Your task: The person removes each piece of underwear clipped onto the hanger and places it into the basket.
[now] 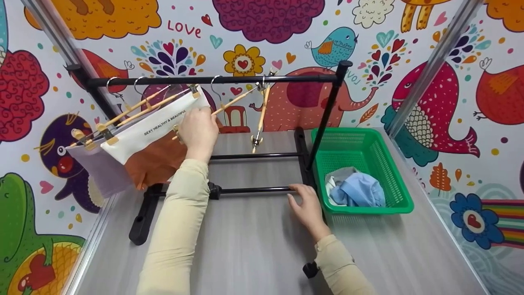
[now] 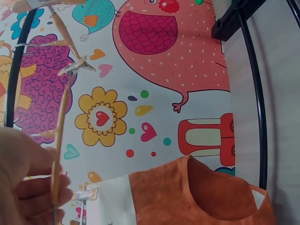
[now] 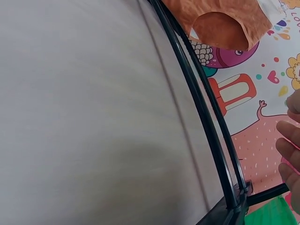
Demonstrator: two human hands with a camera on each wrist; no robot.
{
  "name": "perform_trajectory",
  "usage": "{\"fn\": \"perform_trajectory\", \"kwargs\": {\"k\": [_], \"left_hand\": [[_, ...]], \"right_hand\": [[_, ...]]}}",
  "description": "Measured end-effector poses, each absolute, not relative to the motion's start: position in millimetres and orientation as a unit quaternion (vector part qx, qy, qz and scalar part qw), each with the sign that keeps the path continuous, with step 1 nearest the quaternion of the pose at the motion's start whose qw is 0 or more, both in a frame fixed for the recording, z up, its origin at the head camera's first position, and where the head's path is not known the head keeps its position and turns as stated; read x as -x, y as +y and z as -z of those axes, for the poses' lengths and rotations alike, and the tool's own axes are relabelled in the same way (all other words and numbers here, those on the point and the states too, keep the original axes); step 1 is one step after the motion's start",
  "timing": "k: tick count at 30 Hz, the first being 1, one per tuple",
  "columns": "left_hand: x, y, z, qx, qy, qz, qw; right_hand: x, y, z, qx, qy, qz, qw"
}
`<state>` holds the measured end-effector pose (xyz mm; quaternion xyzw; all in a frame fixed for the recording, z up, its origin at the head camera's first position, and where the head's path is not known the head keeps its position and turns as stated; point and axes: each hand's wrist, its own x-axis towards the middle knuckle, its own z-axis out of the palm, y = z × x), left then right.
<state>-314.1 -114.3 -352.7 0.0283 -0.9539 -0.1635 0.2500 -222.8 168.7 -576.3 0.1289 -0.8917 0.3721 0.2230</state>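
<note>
My left hand [image 1: 200, 129] grips the wooden bar of a clip hanger [image 1: 235, 101] that hangs by its hook from the black rack's top rail [image 1: 241, 80]. In the left wrist view, the fingers [image 2: 35, 187] curl around that bar [image 2: 61, 126]. Left of the hand hang brown-orange underpants [image 1: 157, 157] with a white lettered waistband, clipped to another hanger. A greyish-purple garment [image 1: 96, 168] hangs behind them. My right hand [image 1: 307, 205], holding nothing, has loosely bent fingers near the right end of the rack's lower front bar [image 1: 254, 190].
Another clip hanger [image 1: 264, 108], without a garment, hangs at the right of the rail. A green basket [image 1: 399, 180] stands right of the rack, with blue cloth [image 1: 360, 190] and some grey and white cloth inside. A black rack foot [image 1: 310, 269] lies near my right sleeve.
</note>
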Motion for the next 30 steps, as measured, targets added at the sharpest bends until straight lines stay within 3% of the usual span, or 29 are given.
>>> {"fn": "perform_trajectory", "kwargs": {"k": [12,24,30], "left_hand": [[296.9,-133.7,339.2,-0.01,-0.946,0.217,0.242],[271.0,-176.4,336.9,-0.027,-0.896,0.272,0.349],[267.7,-195.7,341.3,-0.038,-0.879,0.287,0.378]], "right_hand": [[228.9,160.1,569.4,-0.137,-0.896,-0.369,0.205],[232.7,139.3,574.7,-0.165,-0.893,-0.365,0.207],[230.8,131.4,583.5,-0.184,-0.884,-0.377,0.207]]}}
